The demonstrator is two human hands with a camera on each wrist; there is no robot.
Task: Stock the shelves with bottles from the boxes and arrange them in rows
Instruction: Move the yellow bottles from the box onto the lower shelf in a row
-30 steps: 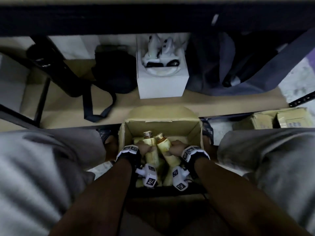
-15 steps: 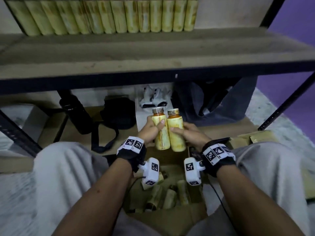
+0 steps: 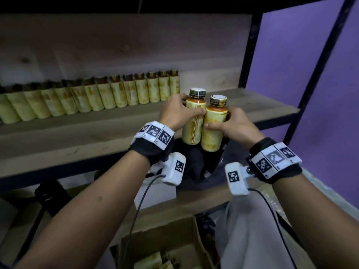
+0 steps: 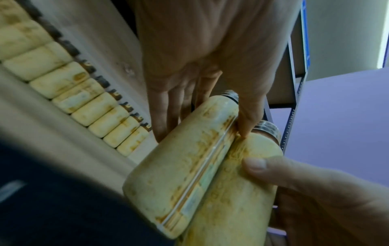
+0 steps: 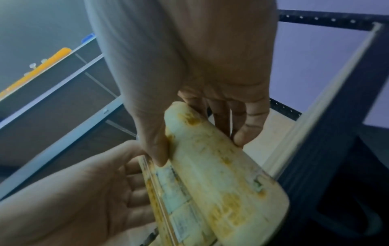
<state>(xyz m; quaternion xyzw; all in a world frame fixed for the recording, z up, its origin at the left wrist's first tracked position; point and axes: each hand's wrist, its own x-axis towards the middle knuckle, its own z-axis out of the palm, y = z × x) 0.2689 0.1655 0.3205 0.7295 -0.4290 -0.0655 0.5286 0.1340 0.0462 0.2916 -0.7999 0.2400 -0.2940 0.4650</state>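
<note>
Two yellow-labelled bottles with metal caps are held upright side by side in front of the middle shelf [image 3: 252, 111]. My left hand [image 3: 178, 113] grips the left bottle [image 3: 194, 121], thumb across its front. My right hand [image 3: 231, 123] grips the right bottle [image 3: 212, 129]. In the left wrist view the left bottle [image 4: 181, 169] lies against the right bottle [image 4: 235, 196]. The right wrist view shows the right bottle [image 5: 221, 174] between thumb and fingers. A row of several like bottles [image 3: 116, 92] stands along the shelf's back, ending just left of my hands.
The shelf's right part [image 3: 268, 101] is bare board. Black uprights [image 3: 246, 55] frame the rack against a purple wall. Below, an open cardboard box [image 3: 155, 239] holds more bottles. A dark bag [image 3: 196, 162] and a white box [image 3: 155, 193] sit on the lower shelf.
Both hands took a bottle each out of the box and raised them from knee height up to the middle shelf, near the right end of the standing row.
</note>
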